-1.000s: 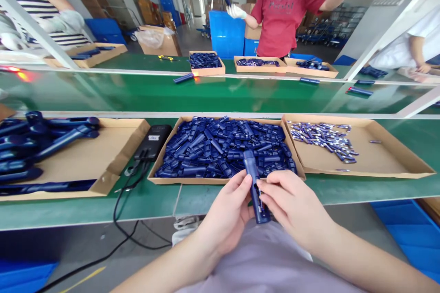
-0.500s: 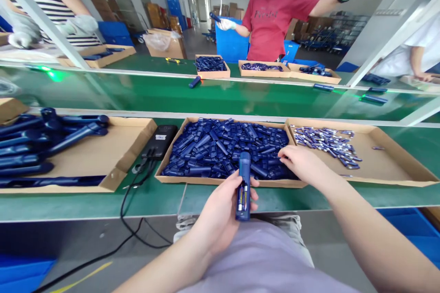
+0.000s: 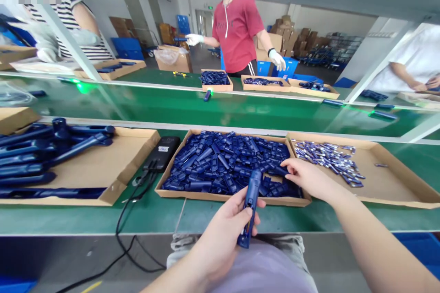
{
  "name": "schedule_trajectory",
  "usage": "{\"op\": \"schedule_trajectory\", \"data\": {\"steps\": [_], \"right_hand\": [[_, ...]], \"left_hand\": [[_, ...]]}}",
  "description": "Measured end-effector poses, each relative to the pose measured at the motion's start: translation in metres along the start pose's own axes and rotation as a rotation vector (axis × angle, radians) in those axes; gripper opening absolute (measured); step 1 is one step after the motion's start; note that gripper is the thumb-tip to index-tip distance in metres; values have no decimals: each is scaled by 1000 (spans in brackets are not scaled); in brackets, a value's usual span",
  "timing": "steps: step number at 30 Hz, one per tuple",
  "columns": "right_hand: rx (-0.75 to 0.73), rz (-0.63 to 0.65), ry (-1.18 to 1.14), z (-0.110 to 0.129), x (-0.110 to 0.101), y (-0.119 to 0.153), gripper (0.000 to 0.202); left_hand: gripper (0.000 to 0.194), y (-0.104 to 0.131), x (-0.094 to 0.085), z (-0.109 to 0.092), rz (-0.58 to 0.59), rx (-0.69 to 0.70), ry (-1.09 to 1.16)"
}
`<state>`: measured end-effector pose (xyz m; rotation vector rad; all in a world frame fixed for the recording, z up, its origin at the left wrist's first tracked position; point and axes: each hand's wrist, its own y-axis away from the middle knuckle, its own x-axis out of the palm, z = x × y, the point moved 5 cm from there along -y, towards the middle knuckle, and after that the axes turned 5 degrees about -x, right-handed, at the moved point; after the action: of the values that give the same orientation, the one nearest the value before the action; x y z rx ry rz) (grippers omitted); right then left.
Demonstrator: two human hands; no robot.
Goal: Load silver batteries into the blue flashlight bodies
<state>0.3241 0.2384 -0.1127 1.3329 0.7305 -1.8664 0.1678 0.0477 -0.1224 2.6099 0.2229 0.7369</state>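
Observation:
My left hand (image 3: 228, 222) is wrapped round a dark blue cylindrical device (image 3: 253, 187), tilted, with an open slot along its lower part where something yellowish shows. Beyond it stands a cardboard tray (image 3: 202, 196) piled with small blue plastic parts (image 3: 220, 160). Over the right edge of that pile is my right hand (image 3: 302, 176), thumb and forefinger close together near a blue part; whether they grip it is too small to tell. Small batteries (image 3: 330, 158) lie in another cardboard tray (image 3: 388, 178) at the right.
At the left, a cardboard tray (image 3: 99, 165) holds long blue devices (image 3: 25, 160). A black box (image 3: 162, 153) with cables stands beside it. Behind runs a green conveyor (image 3: 154, 107) carrying blue devices. Metal posts (image 3: 374, 66) rise past it; several people work beyond.
The view has shifted, so the trays appear lower. The device in my left hand has tilted, and my thumb now lies over its slot. A bare patch of cardboard shows in the parts tray.

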Motion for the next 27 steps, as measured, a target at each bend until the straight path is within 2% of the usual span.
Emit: {"op": "schedule_trajectory", "data": {"steps": [4,9,12,14,16,18,21,24,27], "right_hand": [[-29,-63,-12,3,2,5,32],[-93,-150,-43,7,5,0,16],[-91,-247,-84,7,1,-1,11],[-60,-324,-129,12,-3,4,17],[-13,-389,-274,24,-4,12,27],[31,-410,-583,43,0,20,32],[94,-368,-1052,74,11,29,35],[112,-318,-1175,95,17,34,36],[69,-299,-1083,106,15,36,23]], "left_hand": [[30,-3,2,3,11,-39,46],[39,-4,4,10,6,-153,141],[32,-6,2,12,10,-139,138],[25,-7,2,11,9,-110,136],[28,-7,3,9,0,-89,164],[39,-7,5,7,0,-81,221],[50,-7,11,5,2,-72,284],[53,-6,13,4,-9,-66,304],[54,-3,14,4,-3,-68,326]]}}
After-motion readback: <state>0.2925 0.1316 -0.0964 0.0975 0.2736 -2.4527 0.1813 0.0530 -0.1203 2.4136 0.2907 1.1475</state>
